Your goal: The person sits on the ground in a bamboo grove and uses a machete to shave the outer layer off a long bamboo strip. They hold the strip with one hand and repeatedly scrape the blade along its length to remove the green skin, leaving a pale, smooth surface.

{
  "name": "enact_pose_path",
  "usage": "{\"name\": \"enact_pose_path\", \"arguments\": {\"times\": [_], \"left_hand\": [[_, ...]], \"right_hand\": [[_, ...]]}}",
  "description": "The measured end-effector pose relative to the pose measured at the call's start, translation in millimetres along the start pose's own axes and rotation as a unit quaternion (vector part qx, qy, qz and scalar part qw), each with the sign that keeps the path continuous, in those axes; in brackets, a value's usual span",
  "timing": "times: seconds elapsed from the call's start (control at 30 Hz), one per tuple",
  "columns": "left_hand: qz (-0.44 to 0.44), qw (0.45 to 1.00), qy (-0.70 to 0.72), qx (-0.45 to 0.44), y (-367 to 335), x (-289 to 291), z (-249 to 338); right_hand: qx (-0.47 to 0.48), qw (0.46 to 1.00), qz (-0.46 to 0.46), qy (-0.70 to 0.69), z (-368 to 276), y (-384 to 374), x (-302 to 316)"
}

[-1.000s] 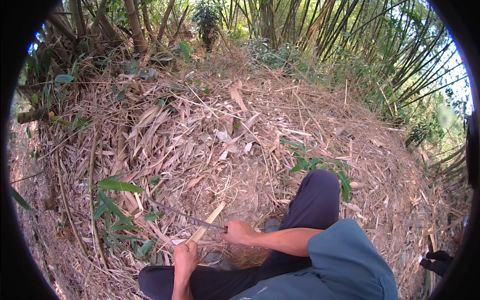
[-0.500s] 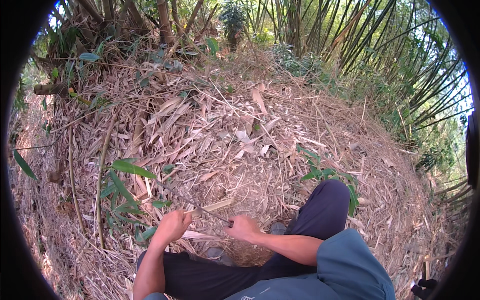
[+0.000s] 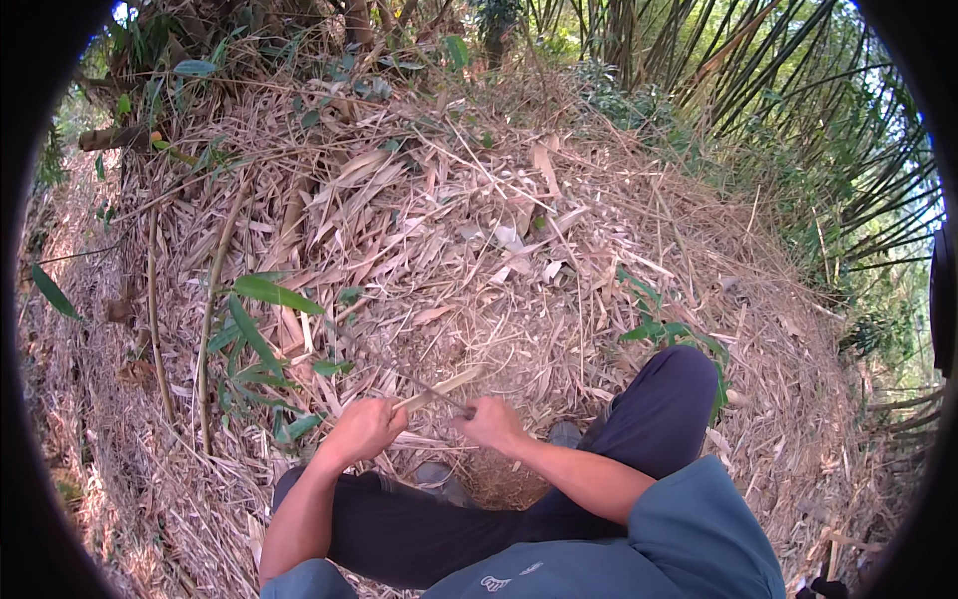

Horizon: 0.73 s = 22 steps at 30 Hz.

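My left hand (image 3: 367,431) is closed around the near end of a pale, flat bamboo strip (image 3: 451,383), whose free end points away to the right. My right hand (image 3: 491,423) grips a long, thin, dark knife-like tool (image 3: 423,387) at its near end. This tool runs away to the left and crosses the strip just beyond my left hand. Its far part blurs into the leaf litter, and its exact kind is hard to make out. Both hands are low over the ground, in front of my bent, dark-trousered legs (image 3: 429,529).
Dry bamboo leaves (image 3: 399,230) cover the sloping ground. Green leafy shoots (image 3: 264,329) and thin upright stems (image 3: 215,290) stand at the left, with another green sprig (image 3: 654,324) beyond my right knee. A cut log end (image 3: 112,138) juts out far left; bamboo stalks (image 3: 758,90) rise far right.
The view has tilted down slightly, so the ground and both hands sit higher and a little further right. Both grips stay the same; strip and tool still cross.
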<state>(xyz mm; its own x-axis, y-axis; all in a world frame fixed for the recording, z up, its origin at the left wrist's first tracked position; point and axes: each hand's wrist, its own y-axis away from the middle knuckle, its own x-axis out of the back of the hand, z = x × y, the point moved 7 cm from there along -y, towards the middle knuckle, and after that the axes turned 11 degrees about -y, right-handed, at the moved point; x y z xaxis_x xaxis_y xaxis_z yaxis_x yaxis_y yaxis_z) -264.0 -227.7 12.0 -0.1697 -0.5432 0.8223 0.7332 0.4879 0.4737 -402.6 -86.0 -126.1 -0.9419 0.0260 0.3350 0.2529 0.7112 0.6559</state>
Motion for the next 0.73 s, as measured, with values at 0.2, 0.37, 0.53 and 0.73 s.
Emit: {"name": "enact_pose_path", "arguments": {"times": [0.2,0.37,0.53,0.73], "left_hand": [[-0.030,0.998,0.036,0.035,-0.4,-2.0,-27.8],[-0.077,0.992,0.049,0.091,2.4,4.3,-27.2],[-0.088,0.991,0.032,0.099,13.3,-15.1,-44.7],[-0.058,0.996,-0.047,0.040,5.0,-10.0,-15.7]], "right_hand": [[-0.007,0.998,0.038,0.045,36.1,-27.7,4.7],[0.019,0.998,0.006,-0.064,1.6,-10.7,-15.1],[-0.028,0.998,0.054,0.025,74.3,-48.4,-25.5],[0.070,0.997,-0.003,0.016,3.8,-25.5,-23.3]]}}
